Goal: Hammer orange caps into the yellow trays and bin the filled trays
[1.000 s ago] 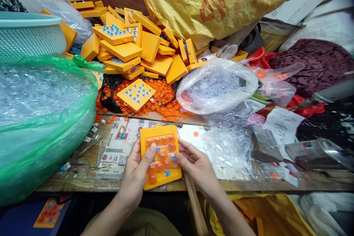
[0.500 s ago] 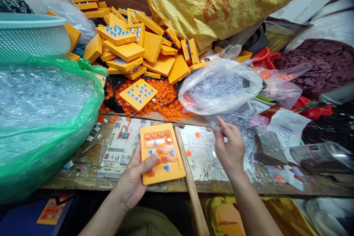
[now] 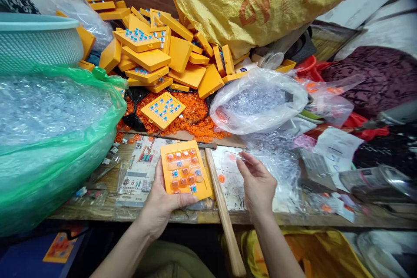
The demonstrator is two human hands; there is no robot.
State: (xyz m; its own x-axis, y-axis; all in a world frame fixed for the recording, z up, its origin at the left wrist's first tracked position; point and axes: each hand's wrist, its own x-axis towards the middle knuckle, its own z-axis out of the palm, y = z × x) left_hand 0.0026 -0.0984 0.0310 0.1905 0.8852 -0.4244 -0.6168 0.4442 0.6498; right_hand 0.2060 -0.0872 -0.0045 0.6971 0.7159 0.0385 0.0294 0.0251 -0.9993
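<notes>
My left hand (image 3: pixel 164 202) grips a yellow plastic keypad panel (image 3: pixel 206 189) by its lower left, thumb across the bottom edge. Orange caps sit in several of its places, clear caps cover others, and blue switches (image 3: pixel 193 188) show in some. To the right, my right hand (image 3: pixel 259 182) hovers over the white sheet with thumb and fingertips pinched. Something small and clear seems to be at the fingertips, too small to name. Between the hands lies a hammer, its wooden handle (image 3: pixel 224 217) reaching over the front edge.
Behind stands a heap of yellow panels (image 3: pixel 182 54) beside loose orange rings (image 3: pixel 192 115). Clear parts fill a green bag (image 3: pixel 110 134) at left and a white plastic bag (image 3: pixel 260 128) at right. A printed sheet (image 3: pixel 132 189) lies on the bench.
My right hand has moved left, from near the clear parts toward the panel. My left thumb has slid down off the caps to the panel's lower edge, and the panel has shifted slightly up and left.
</notes>
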